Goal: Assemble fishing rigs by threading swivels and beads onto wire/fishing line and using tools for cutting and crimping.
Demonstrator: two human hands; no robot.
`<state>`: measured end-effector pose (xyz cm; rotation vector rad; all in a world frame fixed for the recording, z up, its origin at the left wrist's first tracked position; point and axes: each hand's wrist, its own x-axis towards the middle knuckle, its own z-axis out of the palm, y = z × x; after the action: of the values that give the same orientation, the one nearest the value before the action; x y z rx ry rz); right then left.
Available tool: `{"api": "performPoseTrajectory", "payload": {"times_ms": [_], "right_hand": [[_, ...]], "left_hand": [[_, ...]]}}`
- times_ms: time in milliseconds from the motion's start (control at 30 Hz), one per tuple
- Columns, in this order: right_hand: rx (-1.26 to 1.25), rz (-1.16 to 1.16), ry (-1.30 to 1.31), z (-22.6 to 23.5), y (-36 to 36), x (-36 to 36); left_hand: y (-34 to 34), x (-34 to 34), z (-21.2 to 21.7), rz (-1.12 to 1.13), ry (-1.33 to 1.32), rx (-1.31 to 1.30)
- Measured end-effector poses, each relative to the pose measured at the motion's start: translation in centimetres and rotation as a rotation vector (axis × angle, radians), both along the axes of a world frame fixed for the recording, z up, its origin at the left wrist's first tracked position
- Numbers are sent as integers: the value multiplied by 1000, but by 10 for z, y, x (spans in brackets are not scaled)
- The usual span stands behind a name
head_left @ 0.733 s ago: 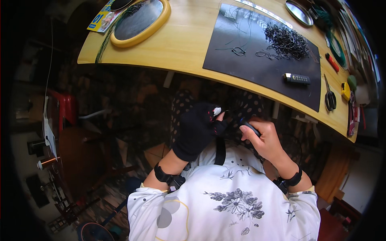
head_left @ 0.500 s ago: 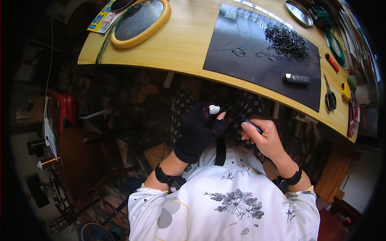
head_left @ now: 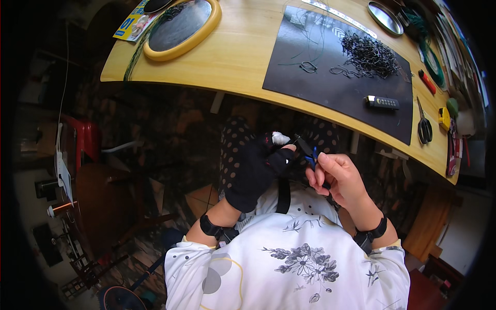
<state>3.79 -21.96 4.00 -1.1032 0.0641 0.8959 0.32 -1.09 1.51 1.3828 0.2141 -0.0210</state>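
My left hand (head_left: 258,168), in a black fingerless glove, is closed in front of my lap. White wrapping covers one of its fingertips, and the thumb presses in beneath it. Whatever small dark piece may be pinched there is too tiny to make out. Closed around blue-handled pliers (head_left: 312,155), my bare right hand (head_left: 338,178) sits just to the right. The dark jaws of the pliers point up and left, close beside the left fingertips; I cannot tell whether they touch anything.
A wooden table (head_left: 243,57) stands ahead, bearing a dark mat (head_left: 305,85) with a heap of small dark wiry pieces (head_left: 369,54) and a black keypad device (head_left: 382,102). Scissors (head_left: 424,126) and a yellow-rimmed oval tray (head_left: 214,23) lie there too. A brown chair (head_left: 103,201) is at left.
My right hand has turned and lifted slightly, so the pliers' blue handles and jaws now show. The left hand's wrapped fingertip and thumb have shifted a little to the right.
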Motion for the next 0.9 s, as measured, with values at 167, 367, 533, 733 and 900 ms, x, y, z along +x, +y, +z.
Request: {"api": "performPoseTrajectory", "payload": {"times_ms": [167, 367, 533, 733, 900], "right_hand": [[182, -91, 270, 7, 3, -6], [275, -148, 366, 8, 7, -11], [378, -150, 398, 4, 6, -13], [290, -182, 377, 3, 8, -16], [308, -180, 416, 0, 7, -15]], "left_hand": [[-1, -3, -1, 0, 17, -16], [-5, -6, -7, 40, -66, -68], [-6, -8, -12, 51, -84, -43], [-7, -10, -12, 33, -93, -51], [-9, -13, -10, 34, -67, -8]]}}
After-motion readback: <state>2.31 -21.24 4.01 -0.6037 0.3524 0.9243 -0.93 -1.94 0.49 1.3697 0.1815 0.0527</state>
